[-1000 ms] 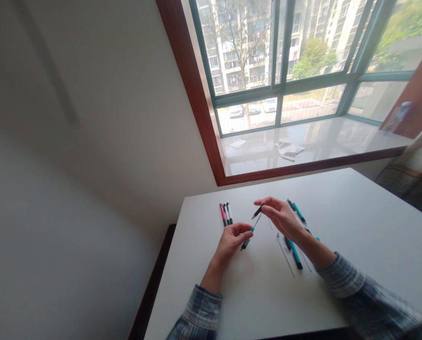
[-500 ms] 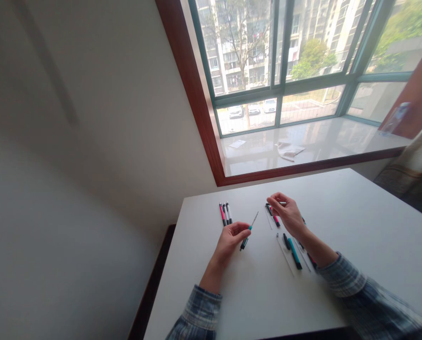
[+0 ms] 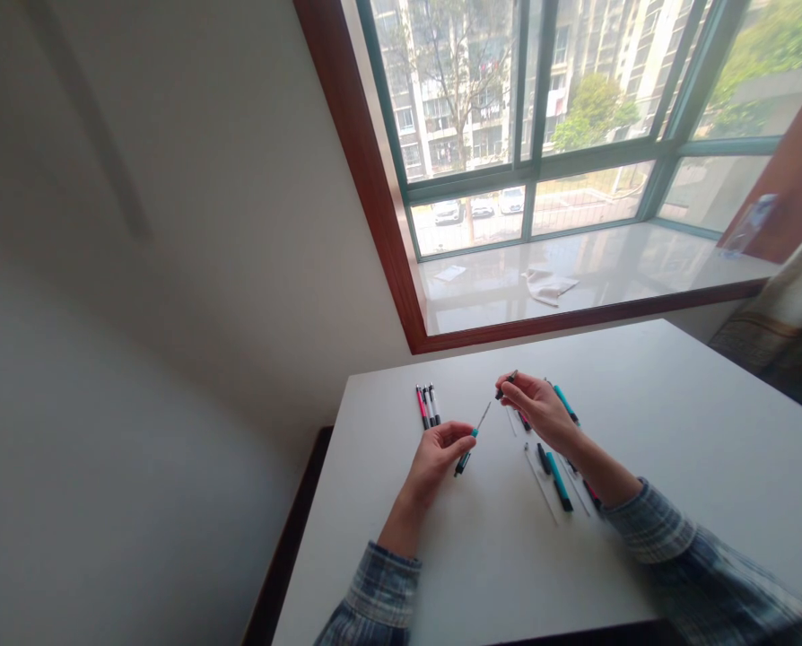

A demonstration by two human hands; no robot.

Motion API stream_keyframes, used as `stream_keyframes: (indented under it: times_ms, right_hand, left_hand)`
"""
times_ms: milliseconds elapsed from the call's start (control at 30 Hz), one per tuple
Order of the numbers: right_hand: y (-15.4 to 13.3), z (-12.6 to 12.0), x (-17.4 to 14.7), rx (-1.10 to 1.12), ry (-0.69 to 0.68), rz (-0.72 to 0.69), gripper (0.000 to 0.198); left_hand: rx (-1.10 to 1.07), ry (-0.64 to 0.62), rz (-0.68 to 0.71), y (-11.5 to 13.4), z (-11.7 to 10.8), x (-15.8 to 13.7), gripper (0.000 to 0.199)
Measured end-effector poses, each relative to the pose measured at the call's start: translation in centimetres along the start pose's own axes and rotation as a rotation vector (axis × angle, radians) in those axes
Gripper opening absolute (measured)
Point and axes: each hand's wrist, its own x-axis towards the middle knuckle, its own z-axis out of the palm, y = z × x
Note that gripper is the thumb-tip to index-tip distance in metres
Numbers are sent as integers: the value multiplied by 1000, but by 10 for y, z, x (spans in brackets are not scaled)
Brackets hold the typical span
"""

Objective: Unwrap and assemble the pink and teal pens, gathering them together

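Note:
My left hand [image 3: 434, 456] pinches a teal and black pen barrel [image 3: 464, 463], tilted, with a thin refill [image 3: 484, 416] sticking out of its upper end. Up and to the right, my right hand [image 3: 536, 405] holds a small black pen part [image 3: 503, 388] between thumb and fingers, close to the refill's tip but apart from it. Below the right hand lie a teal pen barrel [image 3: 560, 484], a black pen piece [image 3: 544, 458] and a thin clear refill [image 3: 541, 484]. Pink and black parts [image 3: 524, 422] show partly beneath that hand.
Several pens [image 3: 428, 405] in pink, white and black lie side by side at the back left of the white table [image 3: 482, 565]. Another teal piece [image 3: 567, 405] lies behind my right hand. Beyond the table, a crumpled cloth [image 3: 549, 287] rests on the windowsill.
My right hand has turned and shifted slightly left and down, bringing a black pen part up beside the refill tip. The left hand has hardly moved.

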Motion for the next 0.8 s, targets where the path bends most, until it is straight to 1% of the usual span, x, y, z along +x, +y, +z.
stream_keyframes:
  times_ms: [100, 267, 500, 800]
  right_hand:
    - [-1, 1, -1, -29, -39, -8, 36]
    - [-1, -1, -1, -78, -17, -23, 35]
    - [-4, 0, -2, -139, -64, -35, 37]
    - [-4, 2, -3, -164, -104, -43, 35]
  left_hand:
    - [-2, 1, -6, 2, 1, -1, 35]
    - [-4, 15, -13, 3, 3, -2, 35]
    - [8, 3, -4, 3, 2, -1, 35]
    - [14, -4, 9, 2, 1, 0, 37]
